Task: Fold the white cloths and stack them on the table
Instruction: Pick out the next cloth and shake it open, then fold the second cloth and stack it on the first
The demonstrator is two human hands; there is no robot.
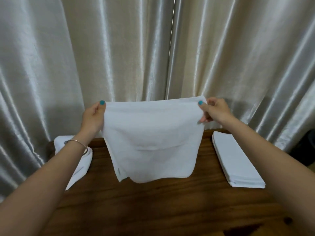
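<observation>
Holding white cloth point(151, 142) spread mid-frame above desk point(153, 201); left hand point(92, 116) and right hand point(214, 110) pinched top corners between fingers. Folded stack point(238, 160) lay right. Folding was starting; next move likely needed corners brought together.

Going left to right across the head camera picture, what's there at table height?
Loose pile of white cloths → left hand → held cloth → right hand → folded stack on the table.
</observation>
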